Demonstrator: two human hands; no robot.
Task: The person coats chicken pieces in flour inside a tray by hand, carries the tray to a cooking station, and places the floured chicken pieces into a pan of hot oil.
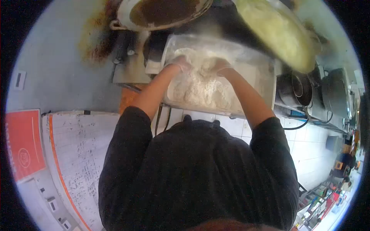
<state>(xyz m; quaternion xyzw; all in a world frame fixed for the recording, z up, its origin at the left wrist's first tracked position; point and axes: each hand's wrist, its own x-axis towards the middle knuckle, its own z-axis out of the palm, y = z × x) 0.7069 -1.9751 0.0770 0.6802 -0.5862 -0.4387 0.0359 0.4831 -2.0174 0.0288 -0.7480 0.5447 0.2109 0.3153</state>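
Observation:
Both my hands are down in a wide, pale rectangular tub (266,86) holding white, floury powder (206,90). My left hand (181,63) is at the tub's left side, with what looks like a thin clear glove at the wrist. My right hand (220,66) works near the middle, also seemingly gloved. Powder and blur hide the fingers of both hands, so whether they grip anything does not show. Lumpy, uneven powder lies between and below the hands, with haze above it.
Beyond the tub sits a wide pan (122,13) of brown liquid. At the upper right is a large round vessel with frothy yellow contents (279,32). Dark pots (289,90) stand to the right. A handwritten white board (79,158) and red sign (25,142) are left.

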